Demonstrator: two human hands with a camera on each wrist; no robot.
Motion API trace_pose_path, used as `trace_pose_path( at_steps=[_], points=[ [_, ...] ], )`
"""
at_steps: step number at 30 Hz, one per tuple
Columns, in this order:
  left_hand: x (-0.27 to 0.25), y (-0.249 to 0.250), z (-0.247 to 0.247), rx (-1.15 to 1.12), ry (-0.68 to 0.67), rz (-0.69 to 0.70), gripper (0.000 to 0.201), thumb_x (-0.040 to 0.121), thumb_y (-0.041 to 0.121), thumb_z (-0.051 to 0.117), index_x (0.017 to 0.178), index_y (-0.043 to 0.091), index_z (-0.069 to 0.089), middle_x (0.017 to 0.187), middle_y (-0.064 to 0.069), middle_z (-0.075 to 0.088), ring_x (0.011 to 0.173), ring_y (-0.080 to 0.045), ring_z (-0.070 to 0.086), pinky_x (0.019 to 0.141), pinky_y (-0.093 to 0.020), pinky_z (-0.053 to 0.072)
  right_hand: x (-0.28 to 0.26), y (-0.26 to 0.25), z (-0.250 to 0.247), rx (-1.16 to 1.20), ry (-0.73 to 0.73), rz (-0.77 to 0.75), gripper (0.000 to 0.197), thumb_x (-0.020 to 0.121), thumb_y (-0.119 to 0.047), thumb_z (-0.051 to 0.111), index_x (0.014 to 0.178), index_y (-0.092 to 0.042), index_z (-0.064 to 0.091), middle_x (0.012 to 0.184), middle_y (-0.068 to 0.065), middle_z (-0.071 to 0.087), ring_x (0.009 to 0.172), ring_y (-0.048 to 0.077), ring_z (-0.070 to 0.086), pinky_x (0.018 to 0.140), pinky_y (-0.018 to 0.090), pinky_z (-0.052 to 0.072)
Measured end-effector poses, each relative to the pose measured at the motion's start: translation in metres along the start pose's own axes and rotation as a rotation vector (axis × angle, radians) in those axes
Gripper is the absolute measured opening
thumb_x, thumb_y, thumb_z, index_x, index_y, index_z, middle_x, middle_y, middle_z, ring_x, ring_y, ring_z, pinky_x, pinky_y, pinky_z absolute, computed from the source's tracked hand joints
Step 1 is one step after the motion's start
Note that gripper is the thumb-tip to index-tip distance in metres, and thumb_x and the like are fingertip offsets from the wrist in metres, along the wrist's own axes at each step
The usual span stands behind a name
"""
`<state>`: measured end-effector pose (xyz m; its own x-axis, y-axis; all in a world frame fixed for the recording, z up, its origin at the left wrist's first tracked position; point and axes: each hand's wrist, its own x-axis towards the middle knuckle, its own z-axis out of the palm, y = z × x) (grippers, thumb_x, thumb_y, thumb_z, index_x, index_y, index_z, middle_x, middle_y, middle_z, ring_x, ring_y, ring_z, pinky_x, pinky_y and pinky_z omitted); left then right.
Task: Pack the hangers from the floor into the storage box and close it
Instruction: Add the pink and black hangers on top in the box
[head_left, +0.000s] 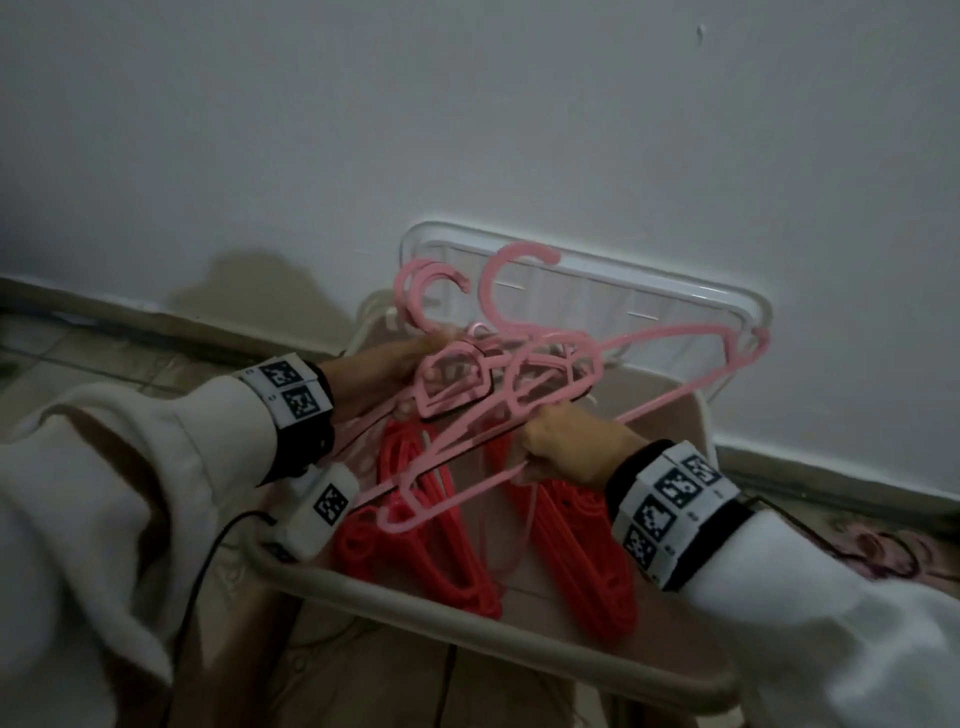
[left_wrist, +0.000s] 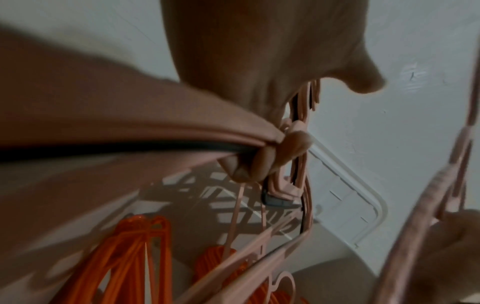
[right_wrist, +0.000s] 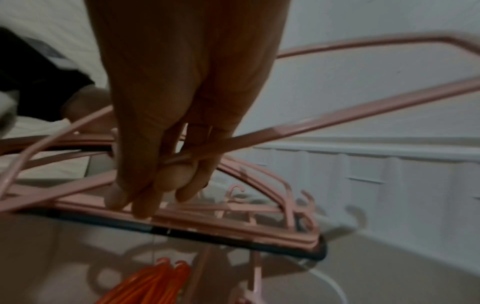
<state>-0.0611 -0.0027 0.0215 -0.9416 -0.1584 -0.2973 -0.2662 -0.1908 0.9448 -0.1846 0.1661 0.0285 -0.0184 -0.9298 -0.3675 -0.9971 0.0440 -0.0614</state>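
A bunch of pink hangers (head_left: 524, 384) hangs in the air over the open storage box (head_left: 467, 631). My left hand (head_left: 405, 364) grips the bunch near its necks, just below the hooks. My right hand (head_left: 566, 441) grips a pink hanger bar lower down on the right. In the left wrist view my fingers (left_wrist: 262, 162) curl round the pink hangers (left_wrist: 298, 144). The right wrist view shows fingers (right_wrist: 166, 176) closed round a pink bar (right_wrist: 337, 115). Two stacks of red hangers (head_left: 431, 525) lie in the box bottom.
The clear lid (head_left: 587, 291) leans upright against the white wall (head_left: 467, 130) behind the box. Tiled floor (head_left: 78, 353) runs to the left. A dark patterned thing (head_left: 883, 551) lies on the floor at the right. A black cable (head_left: 208, 561) hangs from my left wrist.
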Motion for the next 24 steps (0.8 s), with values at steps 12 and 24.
trace_pose_path(
  at_steps=[12,24],
  points=[
    [0.017,-0.013,0.001,0.450,0.296,-0.078,0.031,0.055,0.015,0.058,0.078,-0.004,0.064,0.052,-0.010,0.060,0.039,-0.012,0.052,0.042,-0.020,0.044,0.055,-0.035,0.012,0.166,0.052,-0.203,0.025,0.080,-0.008,0.064,0.105,-0.007,0.069,0.108,0.018,0.064,0.101,0.032,0.060,0.087,0.037,0.046],
    [0.008,-0.018,-0.023,0.331,0.459,0.063,0.017,0.086,0.007,0.062,0.097,0.016,0.052,0.038,0.010,0.050,0.030,-0.003,0.042,0.034,-0.012,0.036,0.038,0.045,0.022,0.570,-0.381,0.170,0.021,0.084,-0.001,0.060,0.103,0.005,0.067,0.064,-0.012,0.068,0.048,-0.008,0.055,0.056,0.010,0.046]
  ],
)
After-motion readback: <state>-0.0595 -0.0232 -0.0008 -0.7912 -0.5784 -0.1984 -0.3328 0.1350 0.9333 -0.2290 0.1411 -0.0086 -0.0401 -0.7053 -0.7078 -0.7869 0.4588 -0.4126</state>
